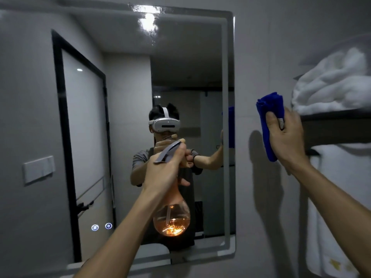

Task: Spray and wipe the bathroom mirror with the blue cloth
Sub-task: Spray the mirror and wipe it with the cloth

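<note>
The bathroom mirror [124,81] fills the wall ahead, with a frosted light strip along its rim and wet streaks near its top. My left hand [164,173] is raised in front of the mirror's middle, gripping the neck and trigger of an amber, bulb-shaped spray bottle [171,219] with a grey nozzle pointing at the glass. My right hand [287,137] is up against the wall just right of the mirror's edge, holding the folded blue cloth [269,115].
A dark shelf [337,117] at the right holds folded white towels [333,81], and another white towel [333,197] hangs beneath it. Two lit touch buttons [101,226] glow on the mirror's lower left. A white wall switch shows in reflection [38,169].
</note>
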Action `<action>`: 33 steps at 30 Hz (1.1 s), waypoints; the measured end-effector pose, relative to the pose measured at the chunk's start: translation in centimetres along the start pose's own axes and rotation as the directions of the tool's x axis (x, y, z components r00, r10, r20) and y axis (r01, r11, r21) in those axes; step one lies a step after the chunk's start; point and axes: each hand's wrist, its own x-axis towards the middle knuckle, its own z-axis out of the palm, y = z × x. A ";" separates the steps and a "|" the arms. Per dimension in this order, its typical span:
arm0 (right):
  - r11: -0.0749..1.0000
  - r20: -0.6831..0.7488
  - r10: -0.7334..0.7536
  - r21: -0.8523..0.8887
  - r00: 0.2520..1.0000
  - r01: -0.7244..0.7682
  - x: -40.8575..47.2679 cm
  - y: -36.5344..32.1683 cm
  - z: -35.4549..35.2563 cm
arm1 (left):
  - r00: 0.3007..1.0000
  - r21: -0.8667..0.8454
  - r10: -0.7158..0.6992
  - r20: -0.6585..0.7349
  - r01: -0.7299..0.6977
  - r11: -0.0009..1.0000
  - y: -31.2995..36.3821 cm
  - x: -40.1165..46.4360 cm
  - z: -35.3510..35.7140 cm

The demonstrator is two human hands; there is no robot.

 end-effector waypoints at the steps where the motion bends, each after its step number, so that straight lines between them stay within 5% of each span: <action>1: 1.000 0.004 0.000 0.005 1.000 0.000 0.1 0.4 -0.1 | 1.000 0.010 -0.005 -0.007 0.005 1.000 -0.4 0.2 0.7; 9: 0.998 -0.002 0.015 0.058 1.000 -0.015 -0.1 2.6 0.9 | 0.999 0.173 0.038 -0.029 -0.032 0.984 -1.5 1.5 3.8; 21: 0.997 -0.022 -0.071 0.042 0.997 0.072 -1.3 1.7 5.3 | 0.998 0.076 0.053 -0.020 -0.051 0.996 -1.9 1.3 3.3; 29: 0.984 -0.071 -0.115 -0.146 0.991 0.103 -2.1 -0.6 10.7 | 1.000 -0.057 0.024 0.004 -0.024 0.998 -0.3 0.1 0.9; 33: 0.926 -0.092 -0.280 -0.288 0.956 0.244 -3.5 -3.1 14.5 | 0.999 -0.102 0.033 -0.010 -0.034 0.994 0.3 -0.2 -0.5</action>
